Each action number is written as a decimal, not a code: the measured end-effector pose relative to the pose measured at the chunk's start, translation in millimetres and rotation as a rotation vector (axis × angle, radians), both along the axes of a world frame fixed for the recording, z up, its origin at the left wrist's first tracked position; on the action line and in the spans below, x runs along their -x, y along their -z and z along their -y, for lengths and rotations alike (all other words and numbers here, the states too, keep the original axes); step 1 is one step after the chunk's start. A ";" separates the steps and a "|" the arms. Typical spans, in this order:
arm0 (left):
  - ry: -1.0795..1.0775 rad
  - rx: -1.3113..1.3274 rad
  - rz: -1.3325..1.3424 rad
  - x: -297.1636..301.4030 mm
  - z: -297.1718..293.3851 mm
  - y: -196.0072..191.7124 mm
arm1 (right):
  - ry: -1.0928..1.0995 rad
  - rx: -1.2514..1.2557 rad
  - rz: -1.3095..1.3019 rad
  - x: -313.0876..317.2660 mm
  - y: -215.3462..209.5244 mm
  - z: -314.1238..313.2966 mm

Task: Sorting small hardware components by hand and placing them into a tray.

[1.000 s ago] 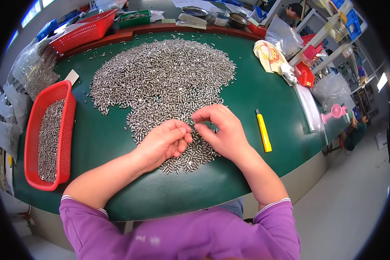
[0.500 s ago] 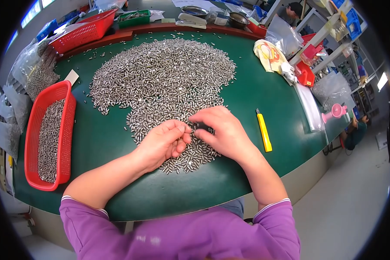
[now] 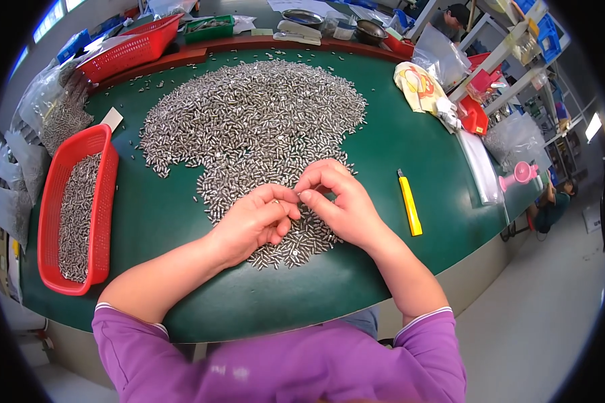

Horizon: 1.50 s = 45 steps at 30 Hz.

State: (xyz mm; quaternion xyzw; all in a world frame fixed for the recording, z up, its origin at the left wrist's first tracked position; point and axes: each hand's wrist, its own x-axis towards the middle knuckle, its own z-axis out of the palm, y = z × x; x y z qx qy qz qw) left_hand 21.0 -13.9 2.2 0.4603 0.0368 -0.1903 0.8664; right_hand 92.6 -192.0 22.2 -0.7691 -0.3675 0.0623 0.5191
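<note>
A large heap of small silvery metal pins (image 3: 249,107) spreads over the green table, with a narrower tongue reaching toward me. Over that tongue, my left hand (image 3: 252,218) is closed with curled fingers, and a tiny shiny metal piece shows among them. My right hand (image 3: 339,205) pinches thumb and forefinger together right at the left fingertips. Whatever sits in that pinch is too small to make out. To the left stands a red perforated plastic basket (image 3: 109,221) partly filled with the same kind of pins.
A yellow utility knife (image 3: 410,205) lies right of my right hand on the green table (image 3: 202,305). Plastic bags of metal parts (image 3: 67,111) crowd the left edge. A printed cloth (image 3: 418,87) and a pink plastic piece (image 3: 519,174) are on the right. Another red basket (image 3: 131,50) stands at the back.
My right thumb and forefinger have come together, and the hand has met the left fingertips. The left forefinger has stretched slightly toward it. The heap and basket look the same.
</note>
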 end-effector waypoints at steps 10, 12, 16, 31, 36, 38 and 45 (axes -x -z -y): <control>-0.013 0.023 -0.005 0.1 -0.8 2.5 | 0.051 0.245 0.271 -5.8 -9.1 10.8; -0.008 0.025 -0.001 -0.8 -0.5 1.9 | -0.061 0.463 0.285 -6.2 -7.3 17.9; -0.006 0.032 -0.013 -1.3 0.4 1.4 | -0.039 0.429 0.348 -4.0 4.5 10.4; 0.023 -0.035 0.043 0.1 0.4 -0.2 | 0.024 -0.014 0.083 5.1 -5.4 -0.6; 0.007 -0.028 0.019 -0.2 0.6 2.6 | 0.004 0.051 0.216 4.1 -7.4 -1.0; -0.008 0.003 0.005 -0.5 0.5 1.6 | 0.028 0.141 0.334 0.6 -8.4 3.7; -0.004 0.017 -0.011 -1.2 -0.1 -2.3 | -0.057 0.402 0.321 -1.5 5.7 3.2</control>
